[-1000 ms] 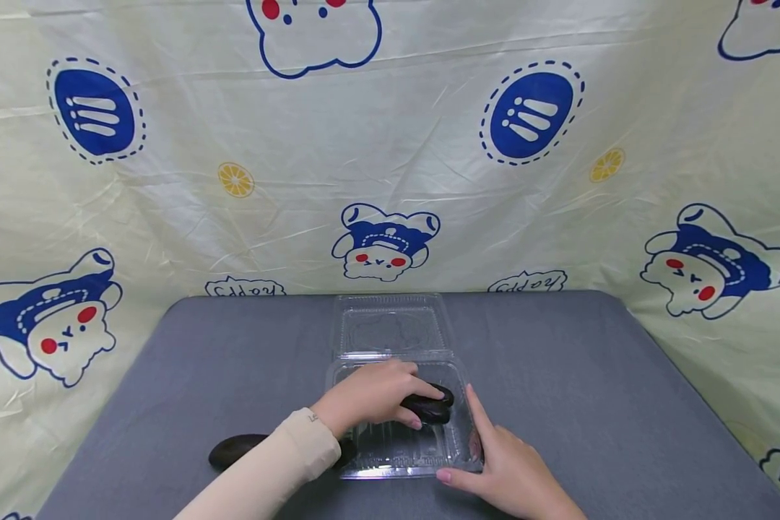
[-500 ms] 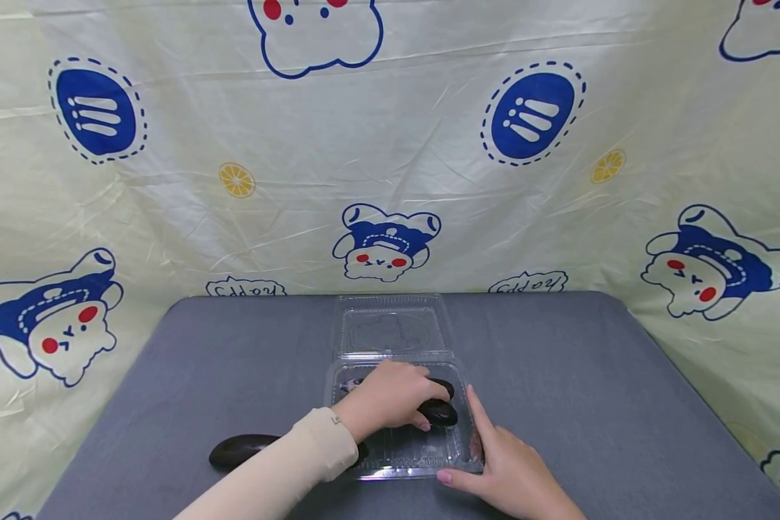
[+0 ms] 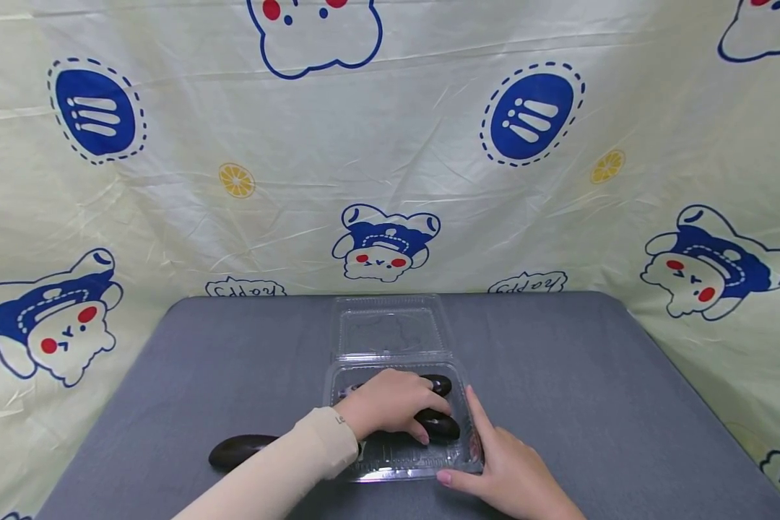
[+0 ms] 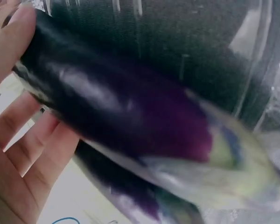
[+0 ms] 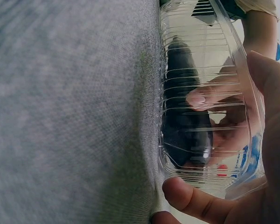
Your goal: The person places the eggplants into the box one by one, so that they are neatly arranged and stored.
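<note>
A clear plastic container [image 3: 399, 473] lies with its hinged lid folded back, away from me. My left hand [image 3: 393, 403] reaches into it and holds a dark purple eggplant [image 3: 440, 425] between thumb and fingers. The left wrist view shows this eggplant's glossy skin [image 4: 116, 98] and pale stem end. Behind it in the container lies a second eggplant [image 3: 439, 385], partly hidden by my left hand. My right hand [image 3: 510, 462] rests against the container's right side, index finger stretched along the wall, thumb at the front corner. Through that wall the held eggplant [image 5: 186, 130] shows, low in the container.
A third eggplant [image 3: 239, 451] lies on the grey table [image 3: 247, 375] left of the container, partly behind my left sleeve [image 3: 286, 462]. The open lid [image 3: 390, 332] reaches the table's far edge. A printed cloth [image 3: 422, 144] hangs behind the table.
My left hand and its eggplant have moved slightly right, then toward the front of the container, so a gap now shows between the two eggplants. The right hand has stayed put.
</note>
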Available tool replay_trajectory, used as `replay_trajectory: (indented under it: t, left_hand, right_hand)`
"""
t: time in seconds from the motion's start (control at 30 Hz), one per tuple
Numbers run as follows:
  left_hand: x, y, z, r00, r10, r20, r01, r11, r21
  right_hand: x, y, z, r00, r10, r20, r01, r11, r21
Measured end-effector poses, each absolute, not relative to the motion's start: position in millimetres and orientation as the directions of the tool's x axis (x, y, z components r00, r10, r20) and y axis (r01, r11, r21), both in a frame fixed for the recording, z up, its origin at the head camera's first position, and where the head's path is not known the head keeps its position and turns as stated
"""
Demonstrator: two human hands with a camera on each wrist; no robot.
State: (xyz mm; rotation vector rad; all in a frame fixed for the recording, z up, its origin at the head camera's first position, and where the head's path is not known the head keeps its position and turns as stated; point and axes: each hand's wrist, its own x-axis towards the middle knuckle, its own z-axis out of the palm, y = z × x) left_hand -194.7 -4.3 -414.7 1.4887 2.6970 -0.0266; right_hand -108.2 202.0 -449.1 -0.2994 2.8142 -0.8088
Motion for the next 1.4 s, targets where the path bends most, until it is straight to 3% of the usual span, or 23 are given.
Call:
replay_trajectory:
  t: [0.2, 0.6, 0.93, 1.27, 1.4]
  left_hand:
    - [-196.8, -6.8, -415.7, -0.537, 0.842, -0.055, 0.841, 0.539, 0.041]
    - [-196.8, -10.7, -411.3, -0.558, 0.829, -0.028, 0.83, 0.558, -0.024]
    - [-190.9, -45.8, -375.7, -0.587, 0.808, 0.044, 0.799, 0.57, 0.191]
    - [-171.5, -120.2, -356.4, -0.764, 0.632, 0.131, 0.624, 0.67, 0.401]
    - [-162.7, -153.7, -364.0, -0.801, 0.583, 0.138, 0.575, 0.683, 0.45]
  right_hand:
    - [-107.8, 201.2, -448.9, -0.961, -0.246, -0.127, -0.142, 0.832, -0.536]
    - [-107.0, 200.3, -449.2, -0.964, -0.231, -0.133, -0.127, 0.836, -0.533]
    - [-106.5, 201.2, -449.5, -0.97, -0.215, -0.114, -0.125, 0.844, -0.522]
    - [-106.9, 200.4, -449.5, -0.968, -0.221, -0.116, -0.129, 0.841, -0.526]
    - [-105.6, 201.2, -449.6, -0.968, -0.228, -0.105, -0.142, 0.843, -0.519]
